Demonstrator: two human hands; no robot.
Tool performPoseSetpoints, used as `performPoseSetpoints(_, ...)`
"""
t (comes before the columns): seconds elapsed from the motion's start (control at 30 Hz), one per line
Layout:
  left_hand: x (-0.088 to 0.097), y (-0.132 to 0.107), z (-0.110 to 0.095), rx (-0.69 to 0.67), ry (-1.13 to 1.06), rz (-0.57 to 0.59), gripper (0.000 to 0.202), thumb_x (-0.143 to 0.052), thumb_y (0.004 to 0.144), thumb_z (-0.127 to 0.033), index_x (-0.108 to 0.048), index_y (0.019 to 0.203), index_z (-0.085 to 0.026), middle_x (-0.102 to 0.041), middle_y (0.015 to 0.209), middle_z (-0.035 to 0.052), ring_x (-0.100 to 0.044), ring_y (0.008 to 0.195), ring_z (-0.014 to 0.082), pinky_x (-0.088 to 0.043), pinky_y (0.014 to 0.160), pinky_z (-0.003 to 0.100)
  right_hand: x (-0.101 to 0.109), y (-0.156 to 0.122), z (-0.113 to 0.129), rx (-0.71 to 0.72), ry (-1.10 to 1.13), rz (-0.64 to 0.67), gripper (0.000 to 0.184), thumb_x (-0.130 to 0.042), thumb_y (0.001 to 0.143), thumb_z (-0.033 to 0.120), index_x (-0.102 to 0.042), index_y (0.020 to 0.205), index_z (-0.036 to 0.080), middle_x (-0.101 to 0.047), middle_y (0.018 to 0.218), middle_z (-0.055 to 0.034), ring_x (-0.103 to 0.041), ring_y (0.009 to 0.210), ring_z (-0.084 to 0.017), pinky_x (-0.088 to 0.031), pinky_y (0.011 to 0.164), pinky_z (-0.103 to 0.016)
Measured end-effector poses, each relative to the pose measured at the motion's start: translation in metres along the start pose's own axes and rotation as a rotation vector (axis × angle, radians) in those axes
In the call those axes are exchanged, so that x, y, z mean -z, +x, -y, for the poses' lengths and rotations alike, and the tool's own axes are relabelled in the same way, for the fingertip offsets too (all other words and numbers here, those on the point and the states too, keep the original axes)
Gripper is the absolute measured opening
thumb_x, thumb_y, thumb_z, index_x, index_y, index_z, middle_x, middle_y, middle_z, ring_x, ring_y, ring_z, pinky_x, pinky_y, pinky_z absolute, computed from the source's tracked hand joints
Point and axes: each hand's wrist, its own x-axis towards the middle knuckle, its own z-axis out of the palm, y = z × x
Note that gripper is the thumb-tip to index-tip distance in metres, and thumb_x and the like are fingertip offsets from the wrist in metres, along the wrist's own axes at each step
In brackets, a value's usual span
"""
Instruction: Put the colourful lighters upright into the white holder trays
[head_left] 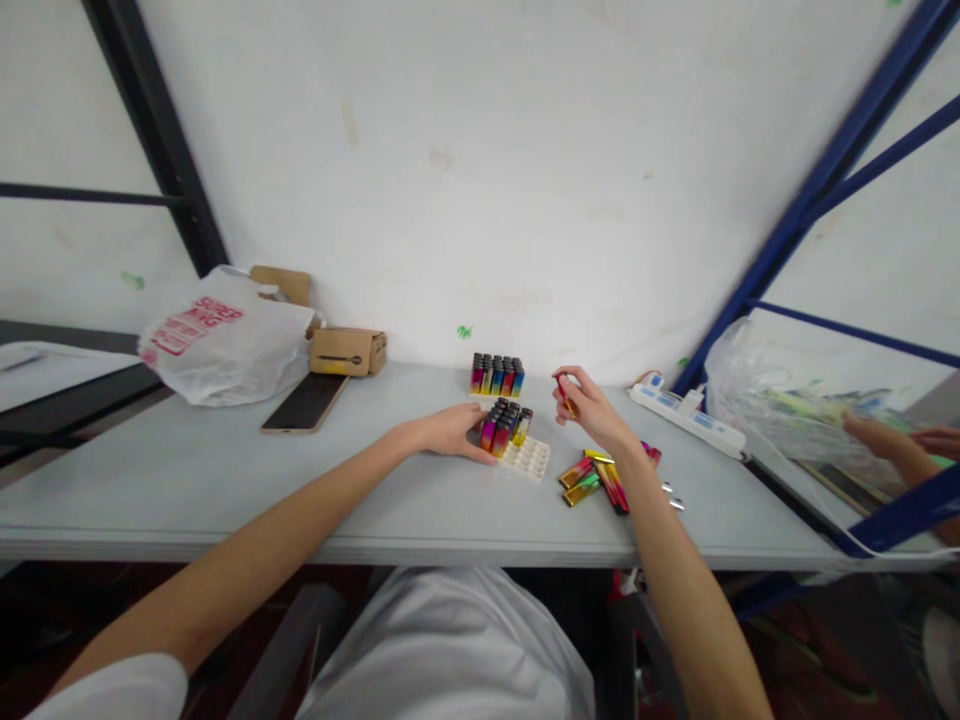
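My right hand (589, 405) is raised over the table, its fingers closed on a red and yellow lighter (568, 400). Left of it, a white plastic tray (529, 458) with round-cornered slots lies on the table. Several upright lighters (499, 430) with black tops fill its left part; the slots at its right are bare. My left hand (454, 433) grips the tray's left end, thumb in front and fingers behind the lighters. To the right, under my right forearm, lies a loose pile of colourful lighters (581, 485), partly hidden by the arm.
A full block of lighters (496, 376) stands near the wall. At left are a phone (306, 403), a cardboard box (348, 352) and a white plastic bag (229, 340). At right are a power strip (688, 420), a blue frame (787, 240) and another person's hand (874, 437).
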Motion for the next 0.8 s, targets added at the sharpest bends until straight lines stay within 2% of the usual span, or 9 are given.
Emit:
performPoseSetpoints(0.1, -0.002, 0.001, 0.002, -0.01, -0.013, -0.005, 0.073, -0.075, 0.077, -0.074, -0.066, 0.118, -0.016, -0.069, 0.11, 0.0116, -0.064, 0.1, 0.0306, -0.05, 0.091, 0.037, 0.0, 0.002, -0.002, -0.063, 0.014, -0.111, 0.05, -0.067, 0.084, 0.072, -0.05, 0.101, 0.028, -0.044, 0.063, 0.011, -0.023, 0.043, -0.006, -0.019, 0.041, -0.017)
performPoseSetpoints(0.17, -0.004, 0.001, 0.005, -0.036, -0.044, -0.013, 0.073, -0.075, 0.076, -0.074, -0.066, 0.121, -0.017, -0.069, 0.113, 0.011, -0.064, 0.103, 0.0302, -0.049, 0.094, 0.037, 0.0, 0.005, -0.003, -0.104, 0.04, -0.187, 0.055, -0.055, 0.086, 0.081, -0.046, 0.089, 0.027, -0.032, 0.055, 0.0121, -0.015, 0.041, -0.006, -0.011, 0.041, -0.018)
performPoseSetpoints(0.23, -0.005, 0.001, 0.008, -0.052, -0.074, -0.026, 0.074, -0.076, 0.075, -0.074, -0.066, 0.122, -0.018, -0.069, 0.115, 0.0107, -0.064, 0.104, 0.0296, -0.048, 0.095, 0.036, -0.002, 0.008, -0.006, -0.155, 0.066, -0.234, 0.059, -0.043, 0.088, 0.083, -0.04, 0.077, 0.026, -0.02, 0.051, 0.0125, -0.01, 0.041, -0.007, -0.009, 0.04, -0.019)
performPoseSetpoints(0.3, -0.006, 0.001, 0.009, -0.053, -0.085, -0.033, 0.075, -0.076, 0.075, -0.075, -0.066, 0.122, -0.017, -0.07, 0.115, 0.0112, -0.064, 0.104, 0.0296, -0.048, 0.095, 0.036, -0.006, 0.01, -0.009, -0.218, 0.05, -0.249, 0.055, -0.039, 0.092, 0.076, -0.034, 0.069, 0.025, -0.016, 0.05, 0.0119, -0.008, 0.041, -0.007, -0.008, 0.04, -0.02)
performPoseSetpoints(0.43, -0.005, 0.0, 0.007, -0.047, -0.084, -0.029, 0.075, -0.076, 0.076, -0.075, -0.066, 0.121, -0.017, -0.069, 0.115, 0.0115, -0.065, 0.103, 0.0296, -0.049, 0.093, 0.036, -0.015, 0.009, -0.014, -0.229, -0.05, -0.23, 0.04, -0.038, 0.094, 0.05, -0.031, 0.062, 0.025, -0.02, 0.047, 0.009, -0.011, 0.04, -0.008, -0.009, 0.038, -0.021)
performPoseSetpoints(0.53, -0.003, 0.0, 0.004, -0.04, -0.083, -0.021, 0.073, -0.075, 0.076, -0.075, -0.066, 0.119, -0.017, -0.07, 0.112, 0.0107, -0.065, 0.101, 0.0292, -0.049, 0.091, 0.035, -0.021, 0.005, -0.015, -0.198, -0.129, -0.189, 0.035, -0.039, 0.091, 0.042, -0.034, 0.061, 0.025, -0.025, 0.046, 0.0073, -0.015, 0.04, -0.008, -0.012, 0.038, -0.021)
performPoseSetpoints(0.67, -0.003, 0.0, 0.004, -0.039, -0.095, -0.018, 0.072, -0.076, 0.076, -0.074, -0.066, 0.12, -0.018, -0.07, 0.113, 0.0094, -0.065, 0.102, 0.029, -0.048, 0.092, 0.036, -0.026, 0.005, -0.016, -0.186, -0.169, -0.182, 0.039, -0.041, 0.093, 0.045, -0.035, 0.06, 0.024, -0.027, 0.047, 0.0067, -0.018, 0.041, -0.008, -0.014, 0.039, -0.022)
performPoseSetpoints(0.8, -0.003, 0.0, 0.005, -0.045, -0.099, -0.024, 0.075, -0.076, 0.076, -0.074, -0.065, 0.124, -0.017, -0.07, 0.113, 0.0096, -0.065, 0.101, 0.0285, -0.048, 0.093, 0.035, -0.025, 0.009, -0.017, -0.179, -0.148, -0.14, 0.057, -0.041, 0.096, 0.068, -0.04, 0.061, 0.023, -0.024, 0.049, 0.0081, -0.016, 0.042, -0.007, -0.013, 0.04, -0.022)
